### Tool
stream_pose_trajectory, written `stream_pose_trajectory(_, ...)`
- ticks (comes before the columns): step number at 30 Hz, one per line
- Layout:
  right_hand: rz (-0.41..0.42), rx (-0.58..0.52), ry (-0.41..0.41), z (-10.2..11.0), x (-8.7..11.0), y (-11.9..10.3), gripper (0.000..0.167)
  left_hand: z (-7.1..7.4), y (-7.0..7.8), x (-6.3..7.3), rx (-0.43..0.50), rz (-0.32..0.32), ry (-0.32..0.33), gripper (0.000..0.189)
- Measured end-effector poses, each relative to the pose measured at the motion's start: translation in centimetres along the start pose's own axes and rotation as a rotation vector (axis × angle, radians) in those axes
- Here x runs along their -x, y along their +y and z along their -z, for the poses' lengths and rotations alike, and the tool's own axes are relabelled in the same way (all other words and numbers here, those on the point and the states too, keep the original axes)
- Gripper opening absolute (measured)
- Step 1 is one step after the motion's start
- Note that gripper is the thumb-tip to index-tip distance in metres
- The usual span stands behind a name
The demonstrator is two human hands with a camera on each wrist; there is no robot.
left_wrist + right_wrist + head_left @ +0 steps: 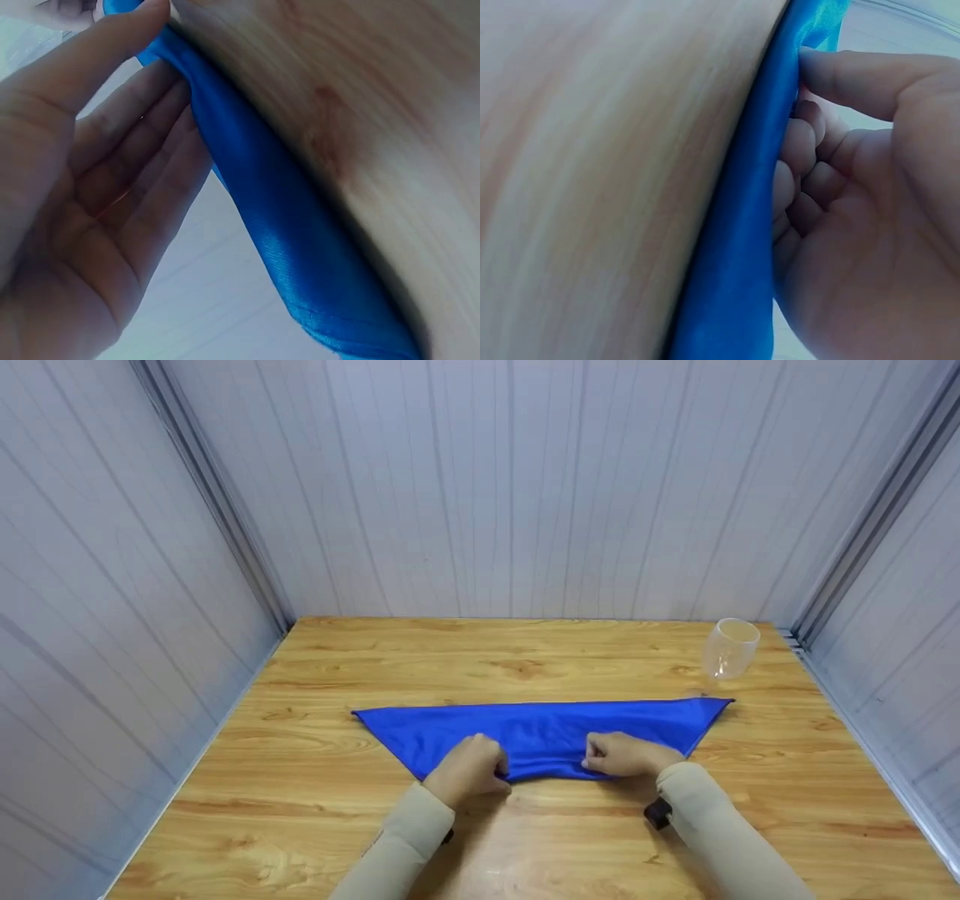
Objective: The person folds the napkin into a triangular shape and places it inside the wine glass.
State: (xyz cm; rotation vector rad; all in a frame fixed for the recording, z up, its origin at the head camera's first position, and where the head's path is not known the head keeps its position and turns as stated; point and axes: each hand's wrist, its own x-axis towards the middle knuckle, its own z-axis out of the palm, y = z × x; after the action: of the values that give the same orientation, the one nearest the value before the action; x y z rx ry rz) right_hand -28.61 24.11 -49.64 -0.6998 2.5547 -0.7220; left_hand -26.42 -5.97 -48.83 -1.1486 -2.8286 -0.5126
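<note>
A shiny blue cloth [540,727] lies across the wooden table, long straight edge at the back and pointed corners at both sides. My left hand [469,769] pinches its front edge left of the middle; the left wrist view shows the thumb at the cloth [247,180] and the other fingers reaching behind it. Right of the middle, my right hand [626,754] pinches the same front edge. In the right wrist view, its thumb presses the cloth [739,247] and the other fingers are curled, their tips against it. Between the hands the cloth shows small creases.
A clear drinking glass [729,649] stands at the back right of the wooden table [300,802], beyond the cloth's right corner. Pale panel walls [510,487] enclose the table at the back and both sides.
</note>
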Motion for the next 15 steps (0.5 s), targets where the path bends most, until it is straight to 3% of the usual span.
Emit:
stream_pose_trajectory(9,0.026,0.022,-0.001,-0.18,0.42,-0.01,0.019,0.19,-0.26,0.13,0.068,0.001,-0.049,0.014)
stream_pose_trajectory(15,0.031,0.016,0.003,-0.43,0.47,0.01,0.019,-0.04,-0.54,0.18,0.047,-0.023,-0.036,0.019)
